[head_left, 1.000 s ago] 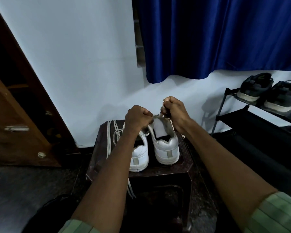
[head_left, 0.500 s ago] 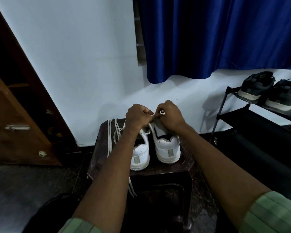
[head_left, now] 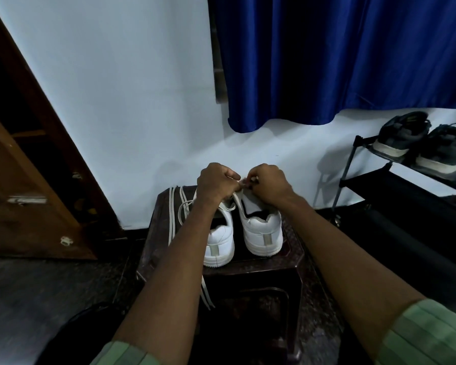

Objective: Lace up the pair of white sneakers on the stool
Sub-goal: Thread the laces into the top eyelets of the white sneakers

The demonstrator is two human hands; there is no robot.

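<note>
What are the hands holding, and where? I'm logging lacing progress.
Both hands, left and right, pinch the lace above the right sneaker; which part is unclear.

No readable text, labels, brand marks or numbers anywhere. White sneakers point(head_left: 245, 230) show plain heels with only a blank grey tab each, no logo legible. Dark shoes point(head_left: 427, 143) on the rack are too dim and small for any marking. Curtain point(head_left: 340, 56), wall and wooden door point(head_left: 24, 196) carry no signs or print.
</note>
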